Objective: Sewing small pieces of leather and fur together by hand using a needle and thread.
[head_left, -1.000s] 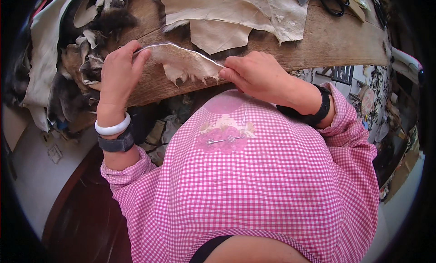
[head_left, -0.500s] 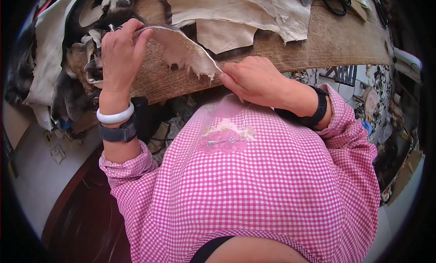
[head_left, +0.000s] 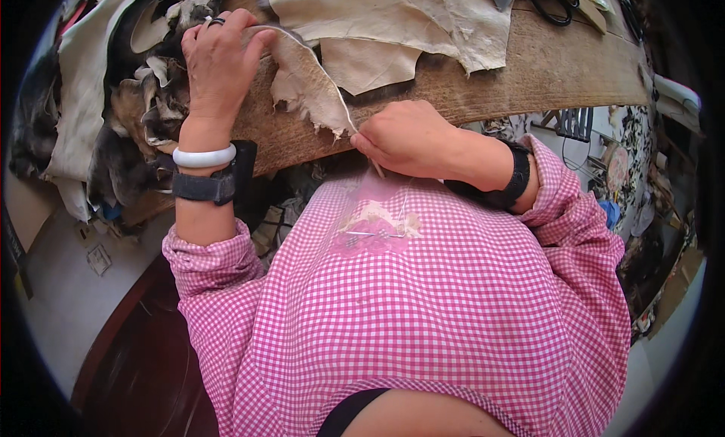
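Observation:
A pale piece of hide (head_left: 303,83) with a ragged lower edge and a thin light upper edge stretches between my hands over the board's front edge. At its upper left end, my left hand (head_left: 219,71) is closed on it, thumb against fingers. My right hand (head_left: 408,138) pinches its lower right end close to my chest, its fingertips mostly hidden by the back of the hand. A small pale tip pokes out below the right fingers; I cannot make out what it is.
On the wooden board (head_left: 529,67) lie large cream hides (head_left: 370,14). Dark furry pelts and scraps (head_left: 143,97) heap up at the left. Black-handled scissors (head_left: 555,10) lie at the far right. A thin metal pin (head_left: 370,234) sits on my pink checked apron (head_left: 423,301).
My left hand has moved up and to the right; my right hand has shifted slightly left and down. The hide hangs less taut, its pale side turned more toward me.

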{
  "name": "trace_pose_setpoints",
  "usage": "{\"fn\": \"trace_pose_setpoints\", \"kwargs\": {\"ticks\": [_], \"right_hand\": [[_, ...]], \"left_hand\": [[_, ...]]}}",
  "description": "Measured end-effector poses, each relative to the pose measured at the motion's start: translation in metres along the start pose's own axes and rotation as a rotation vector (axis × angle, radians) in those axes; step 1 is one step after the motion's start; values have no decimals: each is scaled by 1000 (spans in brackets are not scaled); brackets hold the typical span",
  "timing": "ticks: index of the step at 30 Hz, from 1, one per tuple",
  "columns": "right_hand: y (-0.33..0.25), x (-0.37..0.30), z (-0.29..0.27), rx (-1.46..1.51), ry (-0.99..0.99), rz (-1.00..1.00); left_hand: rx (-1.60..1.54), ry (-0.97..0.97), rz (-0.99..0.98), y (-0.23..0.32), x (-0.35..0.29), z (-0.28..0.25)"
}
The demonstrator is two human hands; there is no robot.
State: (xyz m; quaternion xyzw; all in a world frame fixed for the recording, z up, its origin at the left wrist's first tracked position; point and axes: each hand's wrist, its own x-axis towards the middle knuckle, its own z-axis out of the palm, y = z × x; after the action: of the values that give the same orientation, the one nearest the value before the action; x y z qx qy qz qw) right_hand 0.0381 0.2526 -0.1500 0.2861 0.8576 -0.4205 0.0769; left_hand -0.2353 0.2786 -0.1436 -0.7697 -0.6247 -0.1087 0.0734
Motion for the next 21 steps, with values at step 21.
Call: {"fn": "trace_pose_setpoints", "kwargs": {"ticks": [21], "right_hand": [[16,-39,-73,254,24,-302]], "left_hand": [[-225,174,-34,60,-33,-18]]}}
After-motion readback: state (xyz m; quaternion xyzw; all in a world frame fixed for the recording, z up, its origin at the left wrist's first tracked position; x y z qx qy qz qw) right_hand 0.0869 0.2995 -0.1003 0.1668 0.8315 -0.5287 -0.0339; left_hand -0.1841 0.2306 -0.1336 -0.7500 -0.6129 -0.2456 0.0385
